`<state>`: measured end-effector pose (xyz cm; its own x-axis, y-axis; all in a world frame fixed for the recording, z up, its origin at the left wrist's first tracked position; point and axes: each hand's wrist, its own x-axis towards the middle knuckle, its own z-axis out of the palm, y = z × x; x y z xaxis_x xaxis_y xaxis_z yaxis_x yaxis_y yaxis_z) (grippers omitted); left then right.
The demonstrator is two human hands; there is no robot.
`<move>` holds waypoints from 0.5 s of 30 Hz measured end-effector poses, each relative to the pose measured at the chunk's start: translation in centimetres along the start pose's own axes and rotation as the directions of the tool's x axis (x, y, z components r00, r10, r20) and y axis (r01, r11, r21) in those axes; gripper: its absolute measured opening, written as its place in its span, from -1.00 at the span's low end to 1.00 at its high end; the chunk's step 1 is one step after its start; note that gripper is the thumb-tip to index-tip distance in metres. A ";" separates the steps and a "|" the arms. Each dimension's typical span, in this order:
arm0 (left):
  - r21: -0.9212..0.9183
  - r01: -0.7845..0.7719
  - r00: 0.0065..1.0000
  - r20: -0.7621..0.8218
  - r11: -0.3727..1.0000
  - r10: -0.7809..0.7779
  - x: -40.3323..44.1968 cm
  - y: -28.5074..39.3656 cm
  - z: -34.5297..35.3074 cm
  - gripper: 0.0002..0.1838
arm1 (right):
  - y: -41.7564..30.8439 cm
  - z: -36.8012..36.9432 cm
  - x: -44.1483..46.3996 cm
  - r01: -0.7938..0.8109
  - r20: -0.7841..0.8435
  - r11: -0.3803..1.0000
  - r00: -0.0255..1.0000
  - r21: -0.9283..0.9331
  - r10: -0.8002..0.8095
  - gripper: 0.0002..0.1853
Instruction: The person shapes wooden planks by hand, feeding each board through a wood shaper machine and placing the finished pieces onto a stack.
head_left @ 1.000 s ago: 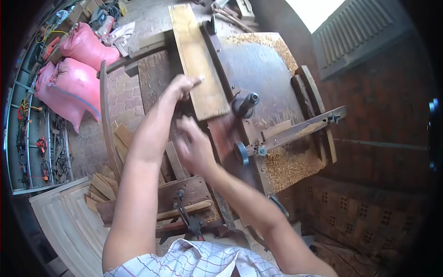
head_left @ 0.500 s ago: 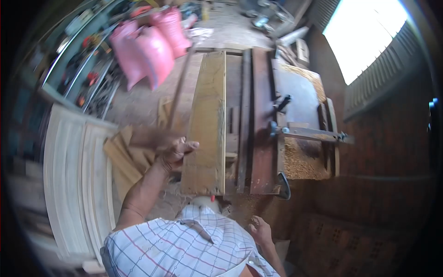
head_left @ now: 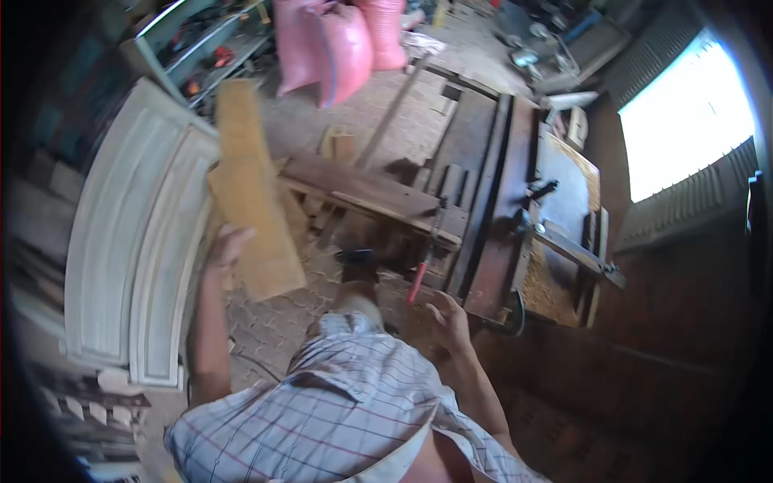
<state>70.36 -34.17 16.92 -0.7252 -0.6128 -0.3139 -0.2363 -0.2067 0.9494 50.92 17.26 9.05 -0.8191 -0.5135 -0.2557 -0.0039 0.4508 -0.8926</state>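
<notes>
My left hand (head_left: 232, 245) grips the left edge of a long flat wooden board (head_left: 262, 193). Slightly blurred, the board is held up lengthwise in front of other brown boards (head_left: 298, 211) at the left. My right hand (head_left: 448, 320) is by the near end of the workbench (head_left: 460, 137), its fingers partly curled and apart, with nothing seen in them. Just left of it is a tool with a red handle (head_left: 418, 282), at the end of a dark wooden beam (head_left: 362, 183) that reaches left from the bench.
Pale panelled doors or panels (head_left: 133, 241) lean at the left. Pink sacks (head_left: 346, 48) stand at the back beside shelves (head_left: 205, 52). On the right, a machine table (head_left: 568, 173) carries sawdust, with a metal bar (head_left: 576, 245) across it. Brick paving (head_left: 262, 330) lies below.
The board has moved left off the workbench in my left hand, uncovering the beam and red handle. My right hand has risen toward the bench end. The view has shifted left.
</notes>
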 end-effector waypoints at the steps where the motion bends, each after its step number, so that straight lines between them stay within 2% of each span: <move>1: -0.101 0.032 0.999 -0.015 0.994 -0.034 0.2 0.9 -1.3 -0.61 | 0.2 0.2 0.7 -0.020 -0.043 1.000 0.999 -0.009 0.020 -0.48; 2: -0.106 0.046 0.999 0.028 0.993 -0.043 3.0 -1.3 -1.3 -0.61 | -0.1 0.6 1.4 -0.051 -0.039 0.995 0.998 0.090 0.055 -0.46; 3: 0.001 0.149 0.980 -0.134 0.989 -0.147 4.5 -5.0 -9.3 -0.53 | -0.4 1.0 1.7 -0.083 -0.028 0.978 0.996 0.192 0.090 -0.45; 4: 0.096 0.256 0.927 -0.308 0.962 -0.216 5.9 -8.1 -16.6 -0.45 | -0.5 1.2 2.3 -0.096 -0.056 0.977 0.993 0.190 0.108 -0.45; 5: 0.179 0.363 0.844 -0.479 0.914 -0.241 9.0 -9.4 -17.6 -0.37 | -0.7 1.7 3.2 -0.137 -0.032 0.968 0.989 0.212 0.147 -0.44; 7: 0.198 0.583 0.705 -0.605 0.788 -0.369 11.3 -12.2 -20.7 -0.27 | -0.8 2.8 4.7 -0.220 0.014 0.937 0.974 0.271 0.224 -0.43; 8: 0.234 0.577 0.728 -0.581 0.782 -0.363 12.2 -13.5 -20.7 -0.27 | -0.8 3.3 5.5 -0.228 -0.020 0.929 0.969 0.291 0.244 -0.43; 9: 0.090 0.610 0.693 -0.541 0.787 -0.476 13.0 -14.6 -20.8 -0.20 | -0.8 3.9 6.3 -0.266 0.009 0.922 0.962 0.282 0.274 -0.45; 11: -0.189 0.674 0.605 -0.414 0.714 -0.680 16.7 -15.2 -20.1 -0.06 | -0.7 5.2 7.3 -0.339 0.066 0.901 0.940 0.270 0.334 -0.49; 12: -0.146 0.686 0.619 -0.398 0.712 -0.678 19.8 -15.1 -19.1 -0.06 | -0.7 5.9 7.6 -0.349 0.033 0.889 0.934 0.296 0.356 -0.49; 15: -0.055 0.681 0.682 -0.318 0.730 -0.659 26.7 -15.7 -14.9 0.11 | -0.6 7.4 8.2 -0.354 -0.076 0.917 0.925 0.186 0.372 -0.60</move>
<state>64.35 -58.65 -6.44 -0.1331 -0.5236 -0.8415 -0.6305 -0.6104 0.4795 48.51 7.37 4.72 -0.8029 -0.2514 -0.5406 0.3926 0.4593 -0.7968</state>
